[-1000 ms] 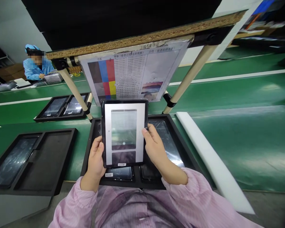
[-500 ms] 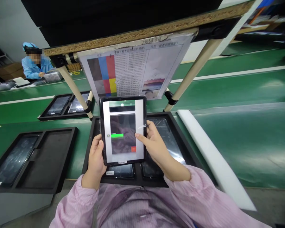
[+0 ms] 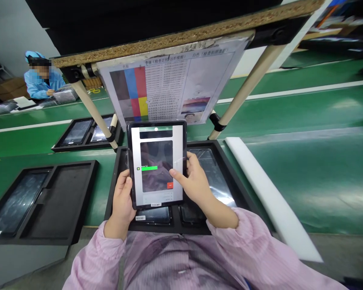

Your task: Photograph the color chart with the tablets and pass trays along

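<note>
Where the tablet is: the tablet (image 3: 156,165) stands nearly upright between our two hands, its screen towards us, lifted above the black tray (image 3: 233,183) in front of our body.
Left hand: our left hand (image 3: 122,201) has its grip closed on the lower left edge of the tablet, the thumb on the front frame and the other fingers hidden behind.
Right hand: our right hand (image 3: 193,183) has its grip closed about the right edge, and one fingertip (image 3: 173,172) lies on the screen.
Screen: a green bar (image 3: 149,168) shows at the left side and a small red square (image 3: 170,185) at the lower right, just below that fingertip. The small writing we cannot read.
Black tray: it lies on the green tabletop (image 3: 290,161). A second dark device (image 3: 213,177) lies flat in its right compartment, partly behind our right hand.
Colour chart: a printed sheet (image 3: 169,88) with colour blocks hangs just behind the tablet, under a wooden shelf (image 3: 184,36).
White strip: a long foam strip (image 3: 269,201) lies slanted on the tabletop, just beside the tray on its right.
Left side: another tray (image 3: 63,201) holds one device (image 3: 15,205) in its left compartment, and a third tray (image 3: 87,135) lies further back.
Co-worker: a person in a blue coat (image 3: 42,80) is far back at the left, well apart from us.
</note>
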The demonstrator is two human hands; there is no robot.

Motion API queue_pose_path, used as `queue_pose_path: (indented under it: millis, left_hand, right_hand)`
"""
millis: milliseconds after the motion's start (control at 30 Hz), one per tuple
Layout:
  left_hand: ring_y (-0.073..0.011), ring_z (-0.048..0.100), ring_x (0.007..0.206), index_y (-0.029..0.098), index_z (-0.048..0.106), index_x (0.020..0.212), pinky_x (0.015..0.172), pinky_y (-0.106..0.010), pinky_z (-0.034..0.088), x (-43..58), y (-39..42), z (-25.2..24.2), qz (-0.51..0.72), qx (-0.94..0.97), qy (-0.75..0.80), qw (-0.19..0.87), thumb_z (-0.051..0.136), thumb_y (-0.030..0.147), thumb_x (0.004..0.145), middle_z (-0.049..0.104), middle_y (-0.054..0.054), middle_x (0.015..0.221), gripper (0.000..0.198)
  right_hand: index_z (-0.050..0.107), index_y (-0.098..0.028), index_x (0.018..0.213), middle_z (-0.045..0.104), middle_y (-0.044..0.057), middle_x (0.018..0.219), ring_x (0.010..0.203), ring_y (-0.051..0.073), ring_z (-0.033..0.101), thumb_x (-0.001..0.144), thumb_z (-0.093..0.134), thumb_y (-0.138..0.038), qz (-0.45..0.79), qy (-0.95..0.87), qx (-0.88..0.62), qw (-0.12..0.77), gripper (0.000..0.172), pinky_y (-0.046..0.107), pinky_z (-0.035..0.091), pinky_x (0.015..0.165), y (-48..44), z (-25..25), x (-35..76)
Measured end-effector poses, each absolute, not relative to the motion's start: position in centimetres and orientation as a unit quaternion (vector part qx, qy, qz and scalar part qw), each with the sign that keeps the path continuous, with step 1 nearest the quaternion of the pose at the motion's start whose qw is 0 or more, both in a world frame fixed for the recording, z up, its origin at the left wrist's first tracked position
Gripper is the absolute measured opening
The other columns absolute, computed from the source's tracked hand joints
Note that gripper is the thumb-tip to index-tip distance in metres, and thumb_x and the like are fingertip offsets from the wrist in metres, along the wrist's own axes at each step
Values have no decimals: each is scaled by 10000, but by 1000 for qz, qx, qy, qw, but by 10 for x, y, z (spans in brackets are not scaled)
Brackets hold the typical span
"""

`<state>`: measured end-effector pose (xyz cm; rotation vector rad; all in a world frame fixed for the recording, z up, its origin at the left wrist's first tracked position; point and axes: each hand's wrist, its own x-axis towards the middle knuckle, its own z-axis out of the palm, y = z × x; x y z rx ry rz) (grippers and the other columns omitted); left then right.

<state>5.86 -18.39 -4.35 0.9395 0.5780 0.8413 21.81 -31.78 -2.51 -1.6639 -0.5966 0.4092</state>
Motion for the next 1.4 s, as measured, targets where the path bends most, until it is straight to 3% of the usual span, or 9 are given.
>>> queue_pose_path:
  millis: [233, 400, 633, 800, 1000, 1067, 1133, 1267, 1400]
  left_hand:
    - [-153, 714, 762, 261, 694, 1034, 792, -310, 588, 59, -184, -42, 396, 434, 258, 767, 840, 479, 735, 767, -2, 942, 397]
    - [-152, 705, 750, 246, 709, 1029, 766, -293, 584, 58, -185, -43, 392, 441, 247, 769, 887, 465, 670, 762, -15, 962, 456]
    - [-144, 711, 786, 258, 712, 1046, 699, -232, 563, 57, -182, -45, 392, 441, 238, 772, 868, 461, 699, 767, -11, 983, 431]
    - [-145, 710, 782, 258, 705, 1053, 677, -225, 553, 56, -182, -44, 394, 443, 237, 770, 846, 458, 729, 766, -6, 960, 407]
    - [-149, 703, 756, 240, 701, 1048, 675, -237, 547, 57, -183, -44, 391, 451, 240, 766, 857, 459, 713, 761, -18, 961, 429]
    - [-155, 704, 768, 234, 700, 1048, 679, -244, 549, 57, -183, -44, 391, 453, 241, 764, 861, 453, 708, 761, -28, 992, 435]
    - [-160, 706, 784, 235, 698, 1052, 688, -248, 553, 57, -183, -45, 394, 454, 240, 762, 854, 454, 718, 761, -30, 998, 429]
    - [-151, 710, 851, 258, 702, 1044, 751, -245, 560, 57, -182, -45, 409, 445, 242, 759, 852, 457, 722, 760, -7, 1003, 407]
    - [-142, 708, 830, 257, 707, 1047, 735, -230, 553, 56, -183, -45, 409, 444, 243, 760, 855, 436, 725, 761, -8, 982, 397]
  right_hand:
    - [420, -265, 1290, 699, 54, 1068, 950, 299, 682, 655, 791, -424, 171, -265, -736, 599, 752, 489, 527, 881, -316, -27, 216]
    - [509, -254, 1032, 636, -7, 783, 767, 214, 644, 938, 483, -567, 127, -242, -717, 641, 328, 375, 522, 740, -318, -31, 218]
    - [440, -270, 1192, 686, 55, 1106, 1017, 274, 666, 728, 781, -508, 186, -278, -685, 647, 623, 436, 548, 879, -317, -35, 221]
    - [418, -275, 1253, 670, 70, 1174, 1081, 281, 653, 721, 788, -434, 202, -306, -676, 639, 667, 461, 542, 930, -317, -36, 222]
    - [506, -258, 1037, 676, 32, 964, 958, 258, 653, 927, 518, -570, 152, -253, -694, 656, 331, 437, 533, 879, -318, -33, 219]
    - [514, -252, 990, 668, 41, 957, 979, 263, 640, 944, 464, -622, 140, -247, -700, 656, 376, 442, 523, 909, -319, -31, 219]
    - [498, -256, 1092, 666, 52, 1091, 1073, 269, 626, 858, 634, -594, 181, -270, -672, 666, 433, 447, 509, 976, -319, -30, 220]
    - [400, -284, 1306, 567, 53, 1352, 1286, 254, 523, 654, 831, -316, 258, -301, -614, 682, 783, 444, 439, 1109, -316, -30, 219]
    - [473, -285, 1159, 652, 29, 1159, 1157, 262, 605, 754, 746, -470, 290, -213, -582, 729, 522, 456, 520, 1008, -312, -27, 217]
